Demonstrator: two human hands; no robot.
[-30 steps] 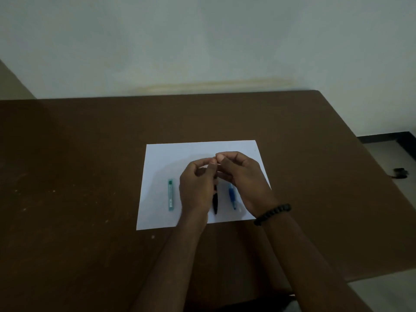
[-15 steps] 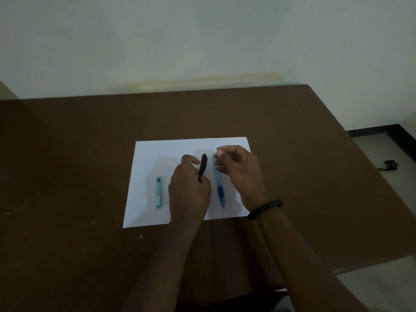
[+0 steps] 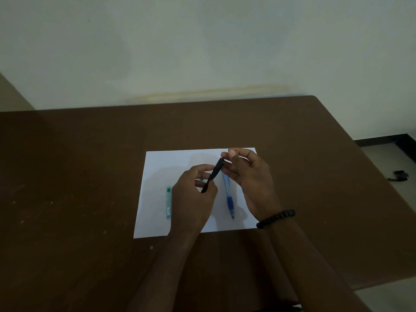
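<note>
A white sheet of paper lies on the brown table. My left hand grips a slim black pen by its lower end, tilted up to the right above the paper. My right hand has its fingers curled, and its fingertips meet the pen's upper end. What the fingertips pinch there is too small to tell. A blue pen lies flat on the paper under my right hand. A small teal case lies on the paper at the left.
The table ends at a pale wall at the back. Its right edge drops to a light floor, where a small dark object lies. A beaded bracelet is on my right wrist.
My hands parted from a joint pinch above the paper. The left hand lifted the black pen off the sheet and tilted it; the right hand came to its top end.
</note>
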